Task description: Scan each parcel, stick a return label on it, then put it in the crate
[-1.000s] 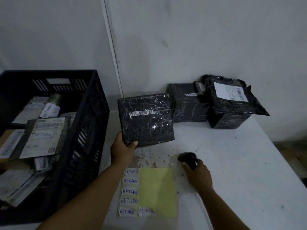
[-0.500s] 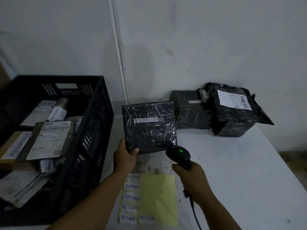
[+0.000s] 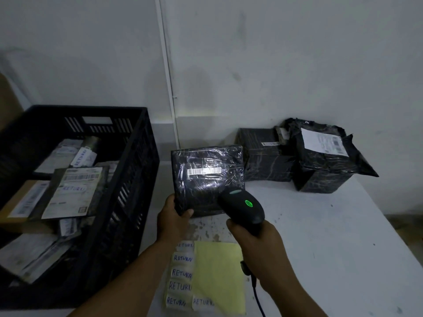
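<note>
My left hand (image 3: 173,221) grips the lower left corner of a black plastic-wrapped parcel (image 3: 207,179) and holds it tilted up above the table. A white barcode strip on its face is lit brightly. My right hand (image 3: 256,242) grips a black barcode scanner (image 3: 242,208), its green light on, aimed at the parcel from just below it. A yellow backing sheet (image 3: 217,275) with several white handwritten RETURN labels (image 3: 182,272) lies on the table under my arms. The black crate (image 3: 128,179) stands to the left, holding several labelled parcels.
Two more black wrapped parcels, one boxy (image 3: 265,156) and one in a loose bag with a white shipping label (image 3: 325,154), sit at the back of the white table (image 3: 332,236) against the wall. The scanner's cable (image 3: 257,298) trails down toward the front edge.
My right hand lifted the scanner off the table and raised it up to the parcel; its green light came on and the barcode is lit. My left hand kept the parcel held up.
</note>
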A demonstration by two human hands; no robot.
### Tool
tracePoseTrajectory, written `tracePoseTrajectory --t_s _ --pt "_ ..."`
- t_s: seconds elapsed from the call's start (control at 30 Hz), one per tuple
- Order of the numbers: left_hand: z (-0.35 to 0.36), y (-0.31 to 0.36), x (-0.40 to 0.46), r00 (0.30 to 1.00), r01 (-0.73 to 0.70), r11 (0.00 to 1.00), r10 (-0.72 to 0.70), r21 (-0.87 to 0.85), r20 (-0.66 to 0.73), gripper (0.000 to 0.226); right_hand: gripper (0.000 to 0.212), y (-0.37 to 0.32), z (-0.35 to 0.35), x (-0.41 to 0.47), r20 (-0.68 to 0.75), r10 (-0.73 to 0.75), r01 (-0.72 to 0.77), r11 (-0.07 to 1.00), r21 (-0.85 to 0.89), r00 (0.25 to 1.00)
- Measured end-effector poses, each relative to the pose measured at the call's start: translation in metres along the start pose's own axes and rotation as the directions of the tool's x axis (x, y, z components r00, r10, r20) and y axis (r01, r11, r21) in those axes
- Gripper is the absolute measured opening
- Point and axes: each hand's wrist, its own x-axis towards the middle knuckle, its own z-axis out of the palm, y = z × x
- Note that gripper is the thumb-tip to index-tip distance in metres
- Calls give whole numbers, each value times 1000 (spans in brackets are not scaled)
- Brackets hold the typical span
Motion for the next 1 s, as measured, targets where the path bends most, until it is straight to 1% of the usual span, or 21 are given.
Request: tracePoseTrajectory --t_s 0.1,0.2,0.6,0.67,0.73,0.8,0.87,1.0 --pt "1 -2 0 1000 1 1000 -1 -13 4 59 37 -1 0 -4 -2 9 -9 1000 -11 1000" --pt "1 -2 -1 1000 2 999 -2 -34 3 57 35 -2 0 -7 -2 -2 2 1000 -29 1000" --pt "0 2 -3 1000 -6 1000 6 -17 -8 56 37 6 -1 -3 -34 -24 21 998 -64 999" --pt "0 2 -3 1000 -14 999 14 -36 -6 53 31 15 -4 4 -80 -48 38 993 -115 996" --pt "-1 2 -4 1000 -24 998 24 -50 -5 48 16 29 -10 14 -139 -56 35 988 -151 989" --pt "-1 2 -3 999 -40 998 40 -53 -1 43 14 49 -19 27 -202 -32 -5 983 -183 979" --pt "-2 3 1 999 -48 998 48 -44 6 37 15 72 -30 42 -263 5 -76 962 -261 965" --pt "-4 3 10 999 -44 999 44 -13 13 34 16 114 -47 68 -341 104 -231 905 -358 934"
